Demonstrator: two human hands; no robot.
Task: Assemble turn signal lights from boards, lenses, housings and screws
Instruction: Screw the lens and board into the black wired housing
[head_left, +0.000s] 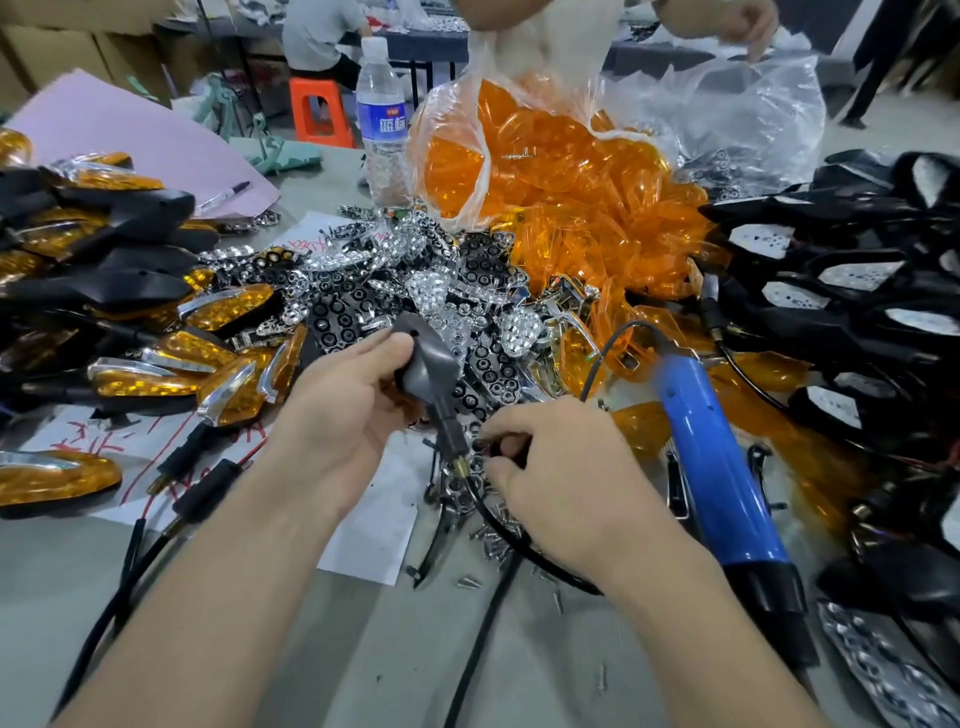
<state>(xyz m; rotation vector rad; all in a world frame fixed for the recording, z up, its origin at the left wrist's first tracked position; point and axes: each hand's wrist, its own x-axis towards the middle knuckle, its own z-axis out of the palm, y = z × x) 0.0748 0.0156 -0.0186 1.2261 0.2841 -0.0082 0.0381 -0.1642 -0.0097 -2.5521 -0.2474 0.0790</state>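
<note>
Grey worktable (249, 649): finished amber-and-black lights (228, 306) piled left; loose orange lenses (571, 171), black housings (831, 280) remain. Left hand (343, 410) grips black stemmed housing (431, 364); right hand (566, 478) curls over silver screws (498, 540), hold unclear.

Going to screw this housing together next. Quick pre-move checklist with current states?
1. Grip of left hand on housing: ok.
2. Reach: right hand at the loose screws: ok.
3. Screw actually pinched: cannot tell, hidden under the hand.
4. Tool: blue screwdriver in hand: not ok, it lies on the table beside the right hand.
5. Inside of housing fitted out: cannot tell, its back faces the camera.
</note>
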